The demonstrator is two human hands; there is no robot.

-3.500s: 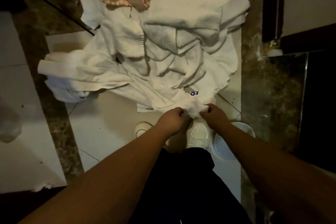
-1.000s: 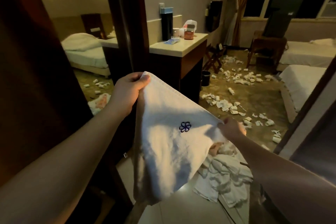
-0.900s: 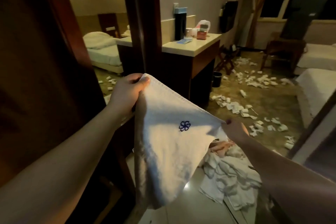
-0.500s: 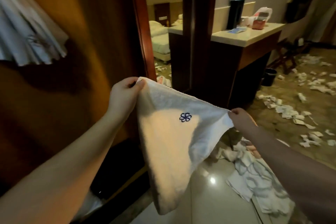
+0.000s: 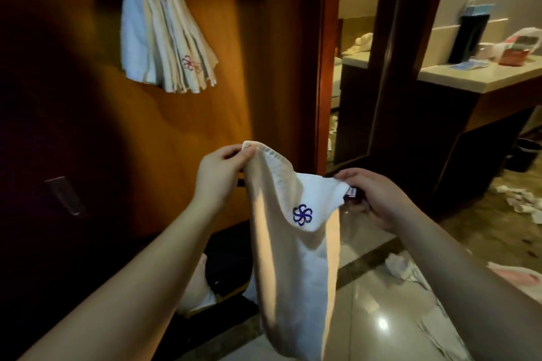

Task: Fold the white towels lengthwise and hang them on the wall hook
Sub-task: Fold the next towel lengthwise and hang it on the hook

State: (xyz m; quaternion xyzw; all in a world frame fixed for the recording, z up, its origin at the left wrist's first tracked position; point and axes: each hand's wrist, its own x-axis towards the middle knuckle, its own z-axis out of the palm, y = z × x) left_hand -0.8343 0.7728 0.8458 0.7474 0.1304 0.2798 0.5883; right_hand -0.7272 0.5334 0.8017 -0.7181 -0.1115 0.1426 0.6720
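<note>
Left hand: the left hand pinches one top corner of the white towel between thumb and fingers; it is the higher of the two.
Right hand: the right hand pinches the opposite top corner, beside a small label; it sits lower and near the left one.
Towel: it hangs in the air between the hands, its top edge sagging; the long axis runs straight down toward the floor; a blue flower emblem shows just below the sag.
Hook: the hung towels already drape on the wooden wall panel (the hook itself is hidden under them), up and to the left of both hands.
Key relation: the left hand is nearer the hook; judging by this, the right corner must meet the left for the lengthwise fold, then the towel goes up and left.
</note>
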